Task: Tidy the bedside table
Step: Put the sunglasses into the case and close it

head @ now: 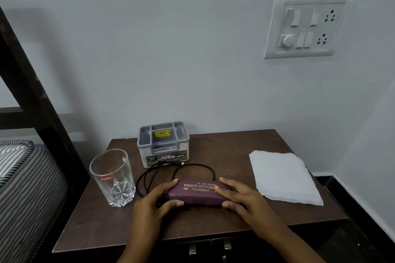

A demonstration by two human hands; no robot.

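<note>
A purple spectacle case (197, 193) with gold lettering lies near the front middle of the dark brown bedside table (245, 215). My left hand (155, 203) grips its left end, fingers over the top and thumb at the front edge. My right hand (238, 196) grips its right end the same way. A black cable (192, 166) loops on the table behind the case and runs under it. An empty clear drinking glass (112, 177) stands at the left. A grey compartment organiser box (163, 144) sits at the back. A white folded paper (282, 177) lies at the right.
The wall rises directly behind the table, with a white switchboard (305, 25) high on the right. A striped mattress (25, 188) and a dark bed frame (36, 96) stand close on the left. Two cabinet door handles (210, 250) show below the table's front edge.
</note>
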